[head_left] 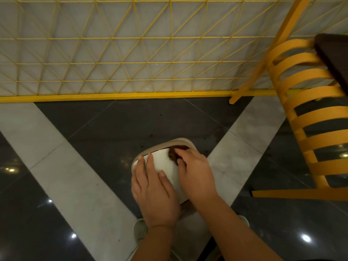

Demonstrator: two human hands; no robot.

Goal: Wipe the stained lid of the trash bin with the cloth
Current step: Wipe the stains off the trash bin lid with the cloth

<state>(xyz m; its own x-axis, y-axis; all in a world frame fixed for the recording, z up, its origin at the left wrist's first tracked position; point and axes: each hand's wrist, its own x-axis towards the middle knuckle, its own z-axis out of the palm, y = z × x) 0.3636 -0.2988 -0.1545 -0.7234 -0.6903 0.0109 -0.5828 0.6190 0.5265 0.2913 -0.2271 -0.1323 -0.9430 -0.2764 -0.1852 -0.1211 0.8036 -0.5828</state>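
Note:
A small trash bin with a pale rim stands on the floor below me, and its white lid is tilted. My left hand lies flat on the lid's left side with fingers spread, touching the rim. My right hand presses a dark brown cloth against the lid's far right corner. Most of the cloth is hidden under my fingers.
A yellow wire-grid partition with a yellow base bar runs across the back. A yellow slatted chair and a dark tabletop stand at the right. The floor has dark glossy and grey tiles. Pale shoes show below the bin.

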